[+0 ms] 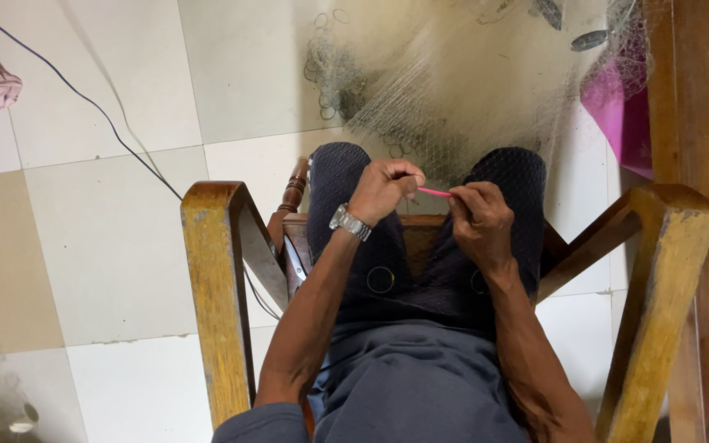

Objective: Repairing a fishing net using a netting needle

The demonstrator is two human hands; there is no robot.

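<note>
Our left hand [383,190], with a steel-link watch [349,221] at the wrist, is curled and pinches one end of a thin, smooth pink needle [434,192]. Our right hand [480,217] grips its other end with closed fingers. The needle lies level above our knees. Fine, pale mesh netting [461,98] drapes over dark trousers [420,271], spilling onto glossy floor tiles [108,238]. Worn, yellowed wooden chair arms [215,271] flank us.

Worn yellowed wood chair [215,271]; fine translucent mesh net [453,90]; glossy floor tiles [108,246]; shiny metal watch [349,221]; pink plastic needle [434,192]
</note>
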